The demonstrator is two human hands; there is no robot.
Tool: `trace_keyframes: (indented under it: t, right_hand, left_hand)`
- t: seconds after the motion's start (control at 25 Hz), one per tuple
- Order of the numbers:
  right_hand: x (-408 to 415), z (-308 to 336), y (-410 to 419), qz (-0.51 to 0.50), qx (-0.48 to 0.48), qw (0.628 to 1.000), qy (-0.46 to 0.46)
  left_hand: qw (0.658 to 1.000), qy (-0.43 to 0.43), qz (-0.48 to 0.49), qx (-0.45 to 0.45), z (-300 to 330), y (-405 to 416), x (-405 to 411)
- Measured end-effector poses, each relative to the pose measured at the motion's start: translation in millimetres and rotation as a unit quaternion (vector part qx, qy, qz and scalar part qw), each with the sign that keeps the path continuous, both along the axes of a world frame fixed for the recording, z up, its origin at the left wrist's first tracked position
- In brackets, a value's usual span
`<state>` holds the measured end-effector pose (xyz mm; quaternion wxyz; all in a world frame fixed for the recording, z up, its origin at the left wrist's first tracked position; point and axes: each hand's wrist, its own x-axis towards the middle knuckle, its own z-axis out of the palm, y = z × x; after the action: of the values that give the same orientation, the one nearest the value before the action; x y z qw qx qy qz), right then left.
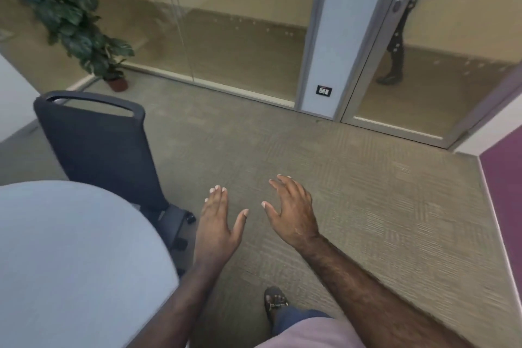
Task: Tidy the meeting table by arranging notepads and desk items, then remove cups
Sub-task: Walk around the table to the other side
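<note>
1. Both hands are out in front of me over the carpet (353, 192), away from the work. Left hand (219, 223): fingers straight and close together, thumb apart, holding nothing. Right hand (291, 212): fingers spread and slightly bent, holding nothing.
2. Tabletop (70, 248) sits near left, pale and rounded at the edge; only a bare part of it is in view. No notepads, desk items or cups are visible, so I cannot tell where they lie.
3. Office chair (96, 150) stands just beyond the tabletop edge, back towards me. Potted plant (73, 17) far left, glass door (418, 59) far right.
4. Handling judgement, made without sight of the items: notepads probably light and flexible, best taken by an edge with thumb on top; cups probably light and easily tipped, best gripped round the wall.
5. Next move, as I judge it: turn left to bring the tabletop into view.
</note>
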<state>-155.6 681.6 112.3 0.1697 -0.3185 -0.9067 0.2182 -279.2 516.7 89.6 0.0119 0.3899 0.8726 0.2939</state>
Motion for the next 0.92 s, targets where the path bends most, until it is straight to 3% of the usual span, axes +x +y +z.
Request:
trace_keyframes:
  t: [0.24, 0.48, 0.92]
  right_hand:
    - [-43.8, 2.7, 115.8, -0.015, 0.016, 1.000, -0.004]
    - [-81.4, -1.0, 172.2, -0.024, 0.023, 0.999, -0.013]
    - [-270.9, -17.8, 301.5, -0.028, 0.023, 0.999, -0.037]
  left_hand:
    - [0.999, -0.002, -0.032, -0.015, -0.6, 121.1, -54.9]
    - [0.999, 0.011, -0.032, -0.009, 2.7, 180.6, -98.0]
    - [0.998, 0.003, -0.053, -0.022, -16.5, 316.8, -296.4]
